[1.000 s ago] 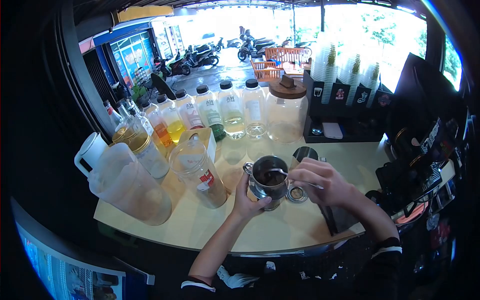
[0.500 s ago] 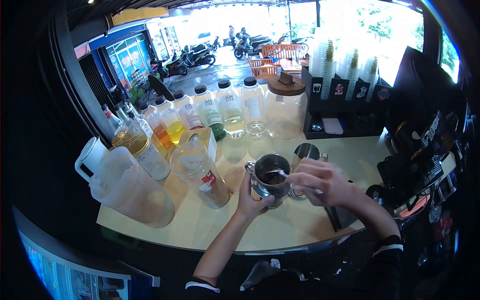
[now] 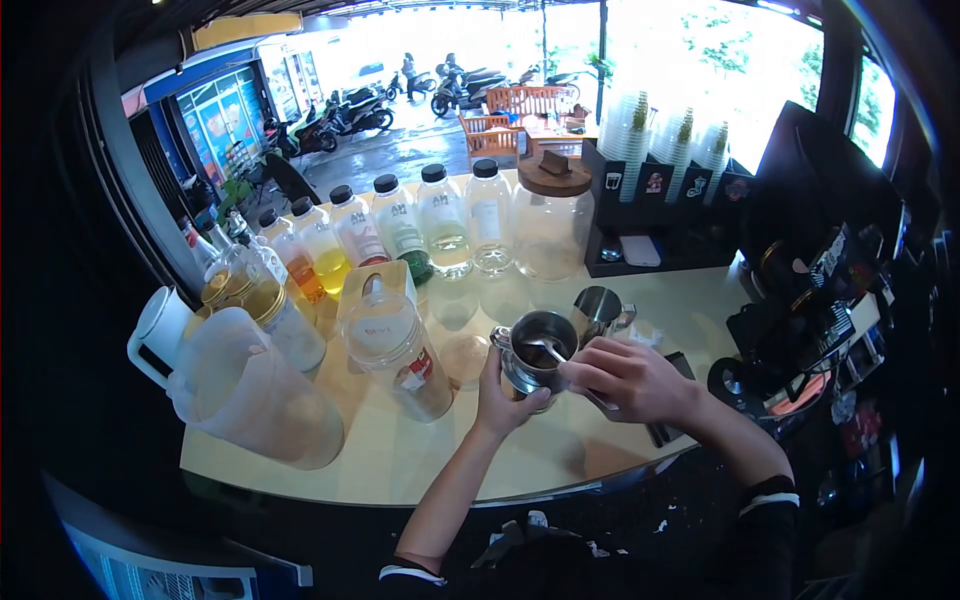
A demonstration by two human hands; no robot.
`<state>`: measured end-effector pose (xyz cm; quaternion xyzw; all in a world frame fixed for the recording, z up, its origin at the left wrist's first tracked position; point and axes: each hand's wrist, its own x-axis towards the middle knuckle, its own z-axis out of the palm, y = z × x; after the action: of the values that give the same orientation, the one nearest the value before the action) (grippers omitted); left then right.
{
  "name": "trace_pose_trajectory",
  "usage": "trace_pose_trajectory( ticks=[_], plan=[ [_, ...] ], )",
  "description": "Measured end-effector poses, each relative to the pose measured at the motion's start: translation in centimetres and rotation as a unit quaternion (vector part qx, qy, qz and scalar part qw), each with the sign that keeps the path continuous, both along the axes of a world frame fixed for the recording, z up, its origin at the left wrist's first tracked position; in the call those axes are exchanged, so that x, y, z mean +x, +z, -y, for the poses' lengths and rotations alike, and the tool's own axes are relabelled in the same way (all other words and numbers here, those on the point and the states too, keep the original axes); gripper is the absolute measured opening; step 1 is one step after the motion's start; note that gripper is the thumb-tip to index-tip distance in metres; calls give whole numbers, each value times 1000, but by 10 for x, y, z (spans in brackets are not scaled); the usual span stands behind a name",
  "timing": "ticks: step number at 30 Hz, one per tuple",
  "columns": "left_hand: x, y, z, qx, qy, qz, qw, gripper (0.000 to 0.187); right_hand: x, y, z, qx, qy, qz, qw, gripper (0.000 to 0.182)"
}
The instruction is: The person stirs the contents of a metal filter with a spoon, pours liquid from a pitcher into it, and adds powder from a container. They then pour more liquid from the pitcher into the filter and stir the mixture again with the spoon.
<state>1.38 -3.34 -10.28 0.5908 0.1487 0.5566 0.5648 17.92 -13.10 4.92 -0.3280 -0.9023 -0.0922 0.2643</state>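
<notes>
My left hand is wrapped round a metal pitcher with a handle on its left side, tilted a little toward me. Inside it is a dark liquid. Between the closed fingers of my right hand is a spoon, its lower end dipped into the pitcher. Just behind my right hand stands a second metal pitcher. Left of my left hand is a tall clear plastic container with a red and white label.
A big translucent jug stands at the left of the counter. Several black-capped bottles and a wooden-lidded glass jar line the back. Stacked plastic cups fill a black holder. Dark equipment is at the right.
My right hand has shifted slightly with the spoon, which shows more clearly inside the pitcher now. My left hand keeps its hold. The camera view has turned a little to the right.
</notes>
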Motion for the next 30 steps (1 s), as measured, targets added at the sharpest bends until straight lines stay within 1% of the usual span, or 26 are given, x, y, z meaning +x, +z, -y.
trace_pose_trajectory(
  ticks=[2, 3, 5, 6, 8, 9, 11, 12, 14, 15, 16, 18, 20, 21, 23, 25, 26, 27, 28, 30],
  plan=[
    [-4, 4, 2, 23, 28, -37, 999, 85, -2, 2, 7, 30, -24, 4, 999, 41],
    [-6, 3, 1, 21, 26, -36, 999, 85, 1, -2, 7, 43, -53, 20, 997, 42],
    [-8, 6, -1, 111, 118, -107, 981, 89, 1, -3, 10, 62, -66, 36, 995, 42],
    [-10, 11, 1, 111, 119, -106, 981, 89, 0, -2, 11, 83, -75, 48, 993, 43],
    [-17, 29, 7, 202, 255, -145, 934, 95, -4, -3, 13, 103, -79, 70, 989, 41],
    [-19, 39, 9, 205, 256, -145, 933, 95, -7, -3, 14, 109, -75, 79, 988, 42],
    [-22, 54, 15, 265, 307, -182, 896, 99, -11, -7, 10, 122, -58, 90, 987, 46],
    [-24, 60, 14, 265, 309, -185, 894, 99, -12, -10, 8, 122, -55, 87, 987, 46],
    [-27, 72, 10, 279, 251, -334, 864, 94, -13, -16, 6, 108, -41, 37, 993, 33],
    [-31, 81, 9, 290, 246, -358, 853, 88, -12, -18, 4, 107, -34, 38, 993, 33],
    [-31, 87, 10, 287, 253, -357, 852, 88, -11, -21, 3, 105, -18, 31, 994, 33],
    [-30, 98, 10, 296, 235, -418, 826, 82, -7, -20, 3, 107, 2, 23, 994, 33],
    [-29, 111, 15, 284, 225, -431, 826, 80, -1, -15, 6, 107, -38, 25, 993, 31],
    [-29, 115, 16, 272, 211, -443, 828, 79, 0, -14, 7, 109, -33, 23, 993, 31],
    [-27, 115, 14, 264, 213, -441, 831, 77, 1, -13, 7, 58, -5, 17, 998, 30],
    [-27, 111, 14, 250, 215, -442, 834, 76, 2, -17, 3, 70, 21, -8, 997, 29],
    [-26, 108, 12, 233, 201, -421, 853, 76, 3, -20, 2, 84, 38, -30, 995, 29],
    [-25, 106, 11, 217, 186, -398, 872, 76, 7, -21, 0, 90, 27, -38, 995, 30],
    [-25, 105, 9, 214, 189, -402, 870, 76, 10, -21, -1, 89, 31, -42, 995, 30],
    [-24, 103, 6, 206, 156, -370, 893, 76, 16, -22, 0, 106, 2, -27, 994, 40]
  ],
)
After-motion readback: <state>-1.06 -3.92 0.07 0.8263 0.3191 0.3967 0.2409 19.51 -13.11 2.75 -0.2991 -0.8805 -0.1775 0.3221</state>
